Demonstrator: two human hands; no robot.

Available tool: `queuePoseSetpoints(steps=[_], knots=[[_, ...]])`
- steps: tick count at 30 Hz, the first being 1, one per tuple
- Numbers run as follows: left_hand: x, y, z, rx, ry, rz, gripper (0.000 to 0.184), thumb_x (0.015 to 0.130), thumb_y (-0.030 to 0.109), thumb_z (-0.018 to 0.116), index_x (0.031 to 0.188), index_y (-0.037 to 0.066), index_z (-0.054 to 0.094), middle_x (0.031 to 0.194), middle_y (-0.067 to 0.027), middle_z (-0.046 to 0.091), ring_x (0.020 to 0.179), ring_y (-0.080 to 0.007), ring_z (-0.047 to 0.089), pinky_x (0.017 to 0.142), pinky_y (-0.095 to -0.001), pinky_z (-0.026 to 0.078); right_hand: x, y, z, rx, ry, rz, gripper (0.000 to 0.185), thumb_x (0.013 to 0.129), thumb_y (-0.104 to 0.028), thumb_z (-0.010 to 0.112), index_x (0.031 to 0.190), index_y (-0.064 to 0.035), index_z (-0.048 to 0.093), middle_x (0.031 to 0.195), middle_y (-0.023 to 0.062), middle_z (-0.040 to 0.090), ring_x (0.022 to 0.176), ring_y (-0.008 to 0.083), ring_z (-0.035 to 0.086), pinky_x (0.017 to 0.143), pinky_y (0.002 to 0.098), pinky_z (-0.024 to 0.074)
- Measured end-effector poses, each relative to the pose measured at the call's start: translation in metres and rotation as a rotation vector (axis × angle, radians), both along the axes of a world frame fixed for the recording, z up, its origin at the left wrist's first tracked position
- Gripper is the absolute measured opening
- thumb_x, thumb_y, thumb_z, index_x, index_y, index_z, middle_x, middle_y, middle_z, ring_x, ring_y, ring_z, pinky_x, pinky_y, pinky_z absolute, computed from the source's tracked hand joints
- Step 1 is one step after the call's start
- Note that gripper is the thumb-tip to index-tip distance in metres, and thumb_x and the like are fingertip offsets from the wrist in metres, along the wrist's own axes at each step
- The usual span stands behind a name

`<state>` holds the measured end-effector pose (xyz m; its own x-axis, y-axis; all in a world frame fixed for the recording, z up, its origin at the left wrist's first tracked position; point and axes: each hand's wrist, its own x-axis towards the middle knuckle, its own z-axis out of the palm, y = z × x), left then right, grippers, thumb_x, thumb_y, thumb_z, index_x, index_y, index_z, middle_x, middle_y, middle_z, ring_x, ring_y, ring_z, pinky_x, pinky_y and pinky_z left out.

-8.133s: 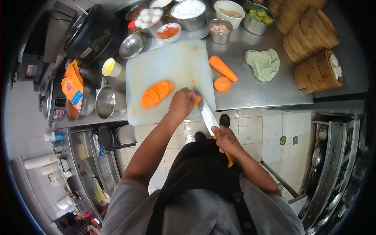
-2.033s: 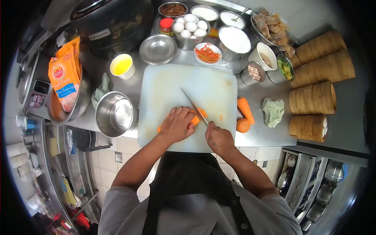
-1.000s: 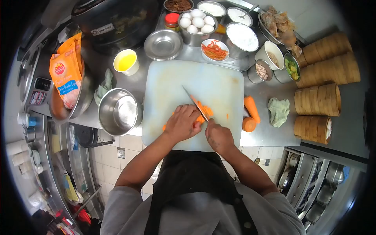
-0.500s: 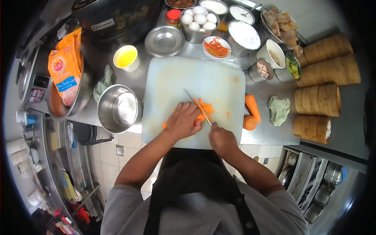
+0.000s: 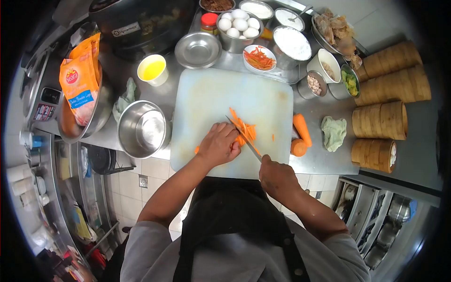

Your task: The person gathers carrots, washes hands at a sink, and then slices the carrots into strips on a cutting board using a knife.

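Note:
A white cutting board (image 5: pixel 202 94) lies on the steel counter. On it my left hand (image 5: pixel 219 145), fingers bent and together, presses down on sliced carrot, part of which shows at its left edge. My right hand (image 5: pixel 277 176) is closed round the handle of a knife (image 5: pixel 252 146), whose blade slants up and left beside my left fingertips. Thin carrot strips (image 5: pixel 248 131) lie along the right of the blade, and one small strip (image 5: pixel 273 137) lies apart. Off the board's right edge are a long carrot piece (image 5: pixel 302 129) and a short one (image 5: pixel 298 148).
A steel bowl (image 5: pixel 143 129) and a yellow-filled cup (image 5: pixel 153 70) stand left, near an orange bag (image 5: pixel 80 82). Behind the board are a steel plate (image 5: pixel 198 50), a pot of eggs (image 5: pixel 240 24) and shredded food in a dish (image 5: pixel 259 58). Right: a cloth (image 5: pixel 334 133) and bamboo steamers (image 5: pixel 379 120).
Carrot strips have built up to the right of the blade. My right hand with the knife has moved back toward my body and right; my left hand stays on the carrot.

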<state>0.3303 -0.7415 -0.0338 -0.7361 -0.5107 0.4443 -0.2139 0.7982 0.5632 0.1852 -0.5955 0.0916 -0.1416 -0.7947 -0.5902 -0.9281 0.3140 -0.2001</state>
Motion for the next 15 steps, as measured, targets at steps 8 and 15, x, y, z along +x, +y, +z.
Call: queuePoseSetpoints(steps=[8, 15], knots=[[0.003, -0.001, -0.004, 0.0, -0.035, -0.003, 0.023, 0.071, 0.011, 0.068, 0.093, 0.005, 0.062, 0.1, -0.0098, 0.062, 0.097, -0.0292, 0.059, 0.089, -0.0417, 0.048, -0.001, -0.019, -0.095, -0.308, -0.059, -0.154, 0.016, 0.096, -0.016, 0.054, 0.1, -0.0007, 0.052, 0.081, 0.0234, 0.068, 0.077, 0.0432, 0.069, 0.071, 0.0517, 0.0547], [0.007, -0.002, 0.015, 0.005, -0.107, -0.042, 0.026, 0.07, 0.012, 0.069, 0.095, 0.005, 0.064, 0.101, -0.0087, 0.062, 0.099, -0.0274, 0.058, 0.088, -0.0416, 0.046, -0.031, -0.012, -0.071, -0.302, -0.105, -0.22, 0.02, 0.1, -0.021, 0.051, 0.102, -0.0022, 0.054, 0.075, 0.0229, 0.068, 0.074, 0.0433, 0.068, 0.071, 0.0531, 0.053]])
